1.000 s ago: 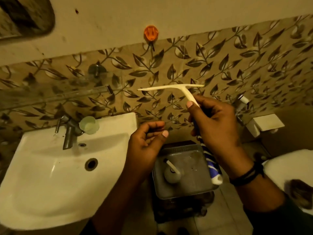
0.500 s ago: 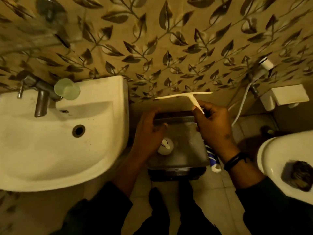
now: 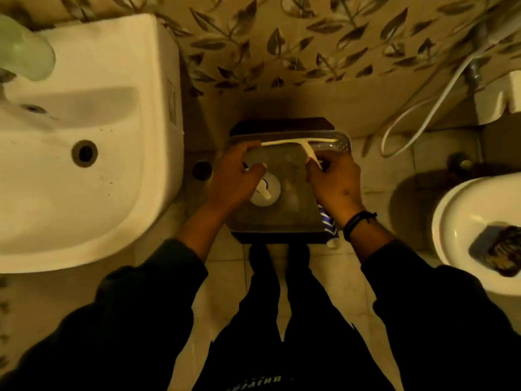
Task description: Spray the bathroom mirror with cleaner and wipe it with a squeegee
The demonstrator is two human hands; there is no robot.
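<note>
Right hand point(image 3: 335, 183) clamps my white T-shaped plastic squeegee point(image 3: 303, 145) over the clear plastic tray point(image 3: 345, 142); left hand point(image 3: 239, 176) grips the tray's rim beside the round white bottle point(image 3: 265, 189) (cleaner, probably). Wiping seems finished.

Both arms reach down, left hand point(image 3: 235, 176) curled, right hand point(image 3: 335, 182) seemingly pinched closed.

Cream-white squeegee point(image 3: 298, 142) over a grey translucent tray point(image 3: 282, 221). White sink point(image 3: 98, 193), white toilet point(image 3: 456, 221). Beige wall tiles point(image 3: 310, 38) patterned with dark leaves. Black sleeves point(image 3: 423, 306), black wristband point(image 3: 356, 222). Pale green cup point(image 3: 25, 52).
</note>
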